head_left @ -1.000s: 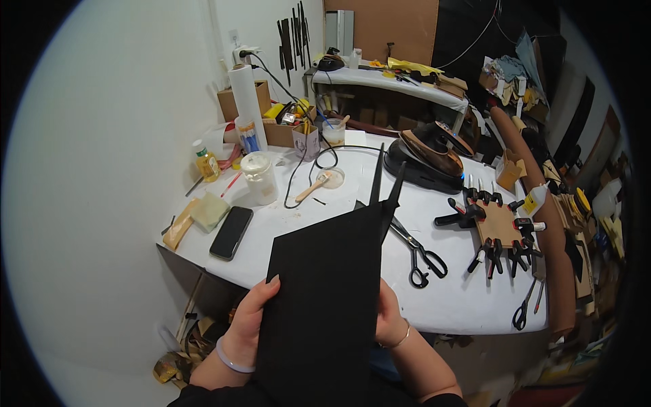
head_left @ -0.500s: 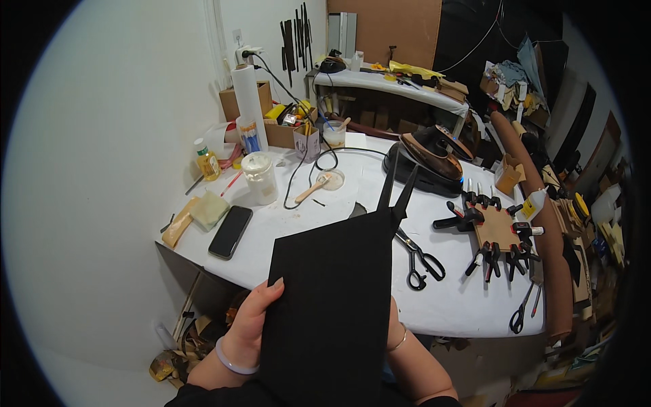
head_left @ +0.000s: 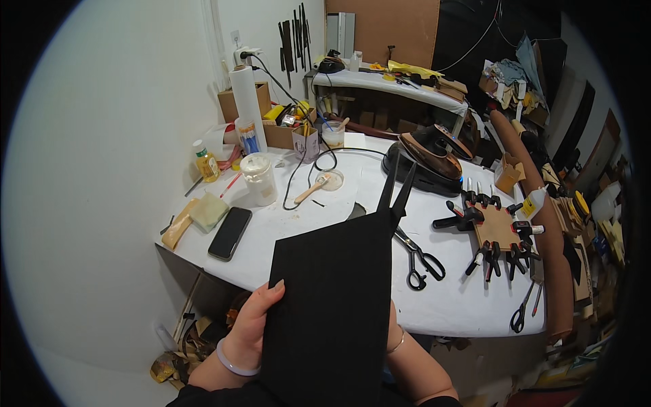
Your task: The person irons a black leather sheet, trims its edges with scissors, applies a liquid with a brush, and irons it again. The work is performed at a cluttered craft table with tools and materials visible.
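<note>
I hold a large black sheet (head_left: 332,305) upright before me, above the near edge of the white worktop (head_left: 447,308). My left hand (head_left: 254,325) grips its left edge, fingers curled over the front. My right hand (head_left: 392,332) is mostly hidden behind the sheet, so I cannot tell its grip. Two narrow points stick up from the sheet's top; they could bend or snag on the black scissors (head_left: 419,256) just beyond.

White wall (head_left: 122,136), cluttered white worktable (head_left: 461,308), white shelf (head_left: 380,83) behind, brown board (head_left: 383,30) above.
</note>
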Action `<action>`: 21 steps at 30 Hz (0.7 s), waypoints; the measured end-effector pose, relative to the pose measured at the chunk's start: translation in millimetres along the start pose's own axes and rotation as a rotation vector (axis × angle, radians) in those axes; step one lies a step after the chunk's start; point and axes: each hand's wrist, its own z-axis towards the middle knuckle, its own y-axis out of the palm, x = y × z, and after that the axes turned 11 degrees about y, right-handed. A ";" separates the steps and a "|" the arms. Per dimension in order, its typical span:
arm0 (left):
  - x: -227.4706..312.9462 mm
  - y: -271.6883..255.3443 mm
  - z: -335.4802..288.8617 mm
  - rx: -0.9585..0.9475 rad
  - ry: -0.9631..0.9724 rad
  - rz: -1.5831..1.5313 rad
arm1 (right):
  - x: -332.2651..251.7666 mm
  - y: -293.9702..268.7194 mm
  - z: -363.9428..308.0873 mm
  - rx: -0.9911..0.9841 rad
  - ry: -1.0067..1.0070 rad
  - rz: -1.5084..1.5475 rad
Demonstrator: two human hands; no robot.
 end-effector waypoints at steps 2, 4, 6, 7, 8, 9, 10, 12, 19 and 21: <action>-0.5 -3.4 0.8 -0.023 -0.001 -0.009 | -1.2 1.4 0.0 0.010 0.003 -0.024; -0.6 -3.5 0.8 -0.028 0.002 -0.013 | -4.6 2.5 1.1 0.013 0.002 -0.020; -1.4 -0.6 0.7 -0.018 0.006 -0.012 | -5.3 2.1 1.2 0.016 0.000 -0.030; -1.5 -0.7 0.9 -0.014 0.003 -0.012 | -4.6 1.7 0.7 0.017 -0.001 -0.048; -1.3 -0.9 0.8 -0.009 0.002 -0.013 | -4.0 1.5 0.6 0.018 -0.001 -0.058; -1.4 -1.0 0.8 -0.004 0.000 -0.013 | -3.4 1.4 0.2 0.019 0.000 -0.068; -1.6 -0.7 0.7 -0.003 -0.001 -0.015 | -2.9 1.3 -0.1 0.021 0.002 -0.071; -1.9 0.1 0.6 -0.002 -0.003 -0.017 | -2.8 1.4 -0.2 0.035 0.002 -0.068; -1.0 5.1 -0.2 0.027 -0.027 -0.033 | -19.3 8.1 0.4 0.105 0.165 0.306; -0.7 7.1 -0.6 0.067 -0.025 -0.040 | -24.2 9.9 1.3 0.178 0.149 0.315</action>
